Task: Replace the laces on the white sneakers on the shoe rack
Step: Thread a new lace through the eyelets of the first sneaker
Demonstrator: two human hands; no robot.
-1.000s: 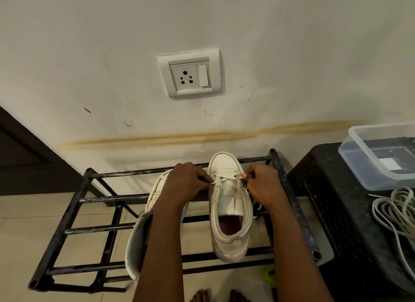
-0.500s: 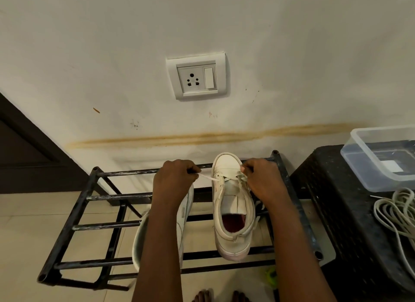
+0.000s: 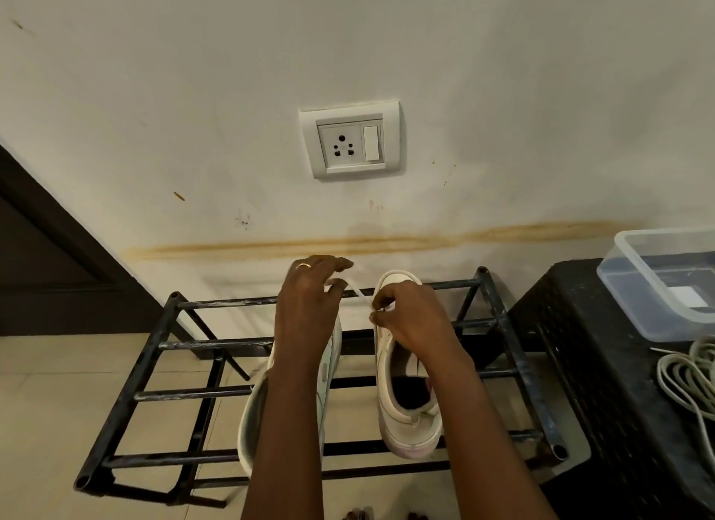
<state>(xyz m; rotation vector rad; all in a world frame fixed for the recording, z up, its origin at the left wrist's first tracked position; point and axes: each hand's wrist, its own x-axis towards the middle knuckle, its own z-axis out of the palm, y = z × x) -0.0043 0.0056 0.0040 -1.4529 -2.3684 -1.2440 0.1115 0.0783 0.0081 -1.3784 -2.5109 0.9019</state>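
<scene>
The black metal shoe rack stands against the wall and carries both white sneakers at working height in front of the person. To its right is a black counter. It holds a clear tub and a coil of white cord, probably spare lacing kept within reach.

The right sneaker sits upright across the rails with its opening facing up. Its long axis runs front to back, toe toward the wall and heel toward the person, so the eyelet rows face the hands. The left sneaker lies tipped on its side, parallel to the first, with the left forearm hiding much of it. It looks set aside for its turn.

The right grip is curled tight at the eyelets near the toe. It seems to pinch the lace where it leaves the shoe, likely steadying that spot. The left grip pinches the free run of the lace between thumb and forefinger, its other fingers spread. The strand is held taut, up and to the left, probably to draw it through.
</scene>
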